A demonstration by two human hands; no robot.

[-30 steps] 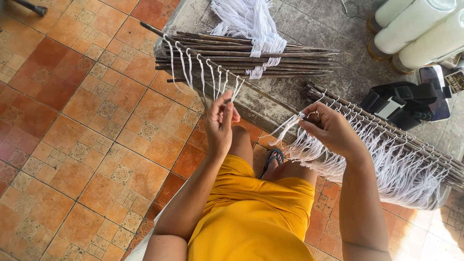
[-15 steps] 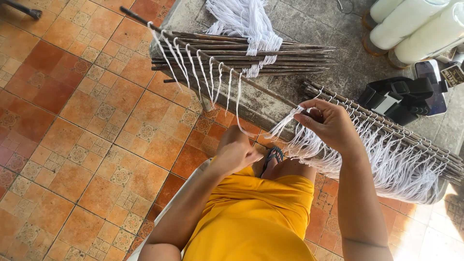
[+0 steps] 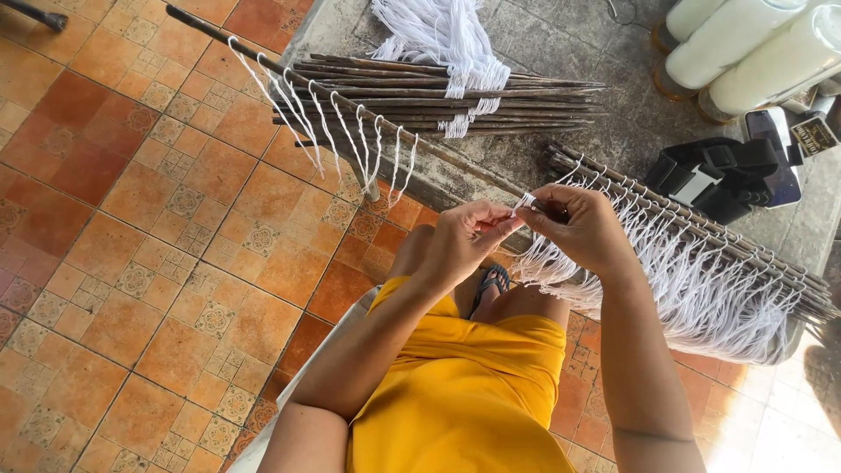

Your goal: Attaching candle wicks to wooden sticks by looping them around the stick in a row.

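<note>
A long dark stick (image 3: 263,60) slants from upper left toward my hands, with several white string loops (image 3: 337,131) hanging off it. My left hand (image 3: 464,238) pinches a white string end just left of my right hand (image 3: 574,226). That right hand grips the stick where a row of sticks with a dense white string fringe (image 3: 701,293) begins. The fringe runs down to the right. The two hands almost touch.
A bundle of bare dark sticks (image 3: 455,96) lies on a grey concrete ledge (image 3: 578,52) under a hank of white string (image 3: 442,35). A black strapped device (image 3: 714,175), a phone (image 3: 775,153) and white cylinders (image 3: 753,52) sit at right. Orange patterned tiles (image 3: 149,219) cover the floor.
My left hand let go of the hanging loops, dropped toward my knee, then rose right to meet my right hand. The stick's far end swung up and left.
</note>
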